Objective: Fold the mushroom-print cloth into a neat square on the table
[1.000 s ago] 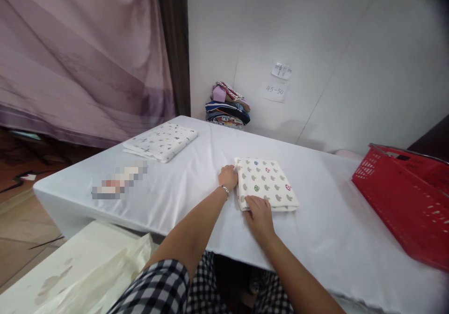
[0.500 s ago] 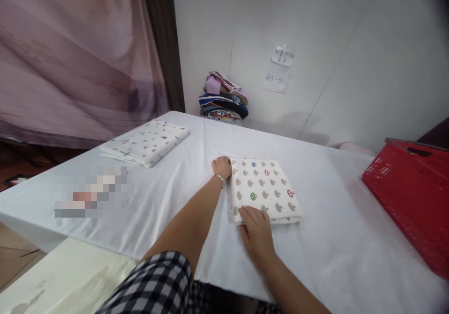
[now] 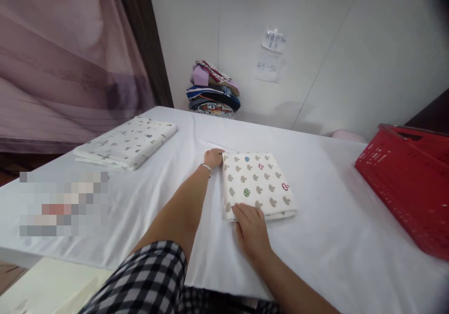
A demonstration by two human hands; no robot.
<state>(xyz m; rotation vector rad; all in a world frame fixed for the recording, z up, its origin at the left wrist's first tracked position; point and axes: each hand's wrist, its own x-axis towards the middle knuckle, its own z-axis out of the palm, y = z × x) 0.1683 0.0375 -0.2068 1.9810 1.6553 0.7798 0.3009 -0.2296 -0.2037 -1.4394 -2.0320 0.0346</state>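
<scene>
A folded white cloth (image 3: 261,176) printed with grey, blue, green and red mushrooms lies on the white-covered table. At its far left corner is my left hand (image 3: 213,157), closed, with the fingertips on the corner and partly hidden. My right hand (image 3: 251,227) holds the near left corner, fingers together on top and the thumb down at the front edge. Farther left lies a second folded white cloth (image 3: 128,143) with small dark and grey prints, apart from both hands.
A red plastic basket (image 3: 403,183) stands at the table's right side. Behind the table, against the wall, is a stack of folded fabrics (image 3: 213,91). Handwritten paper notes (image 3: 268,68) hang on the wall. A pixelated patch covers something on the left.
The whole view has shifted, so things appear farther left and slightly higher. Both hands stay at the same corners of the mushroom-printed cloth, which looks unchanged.
</scene>
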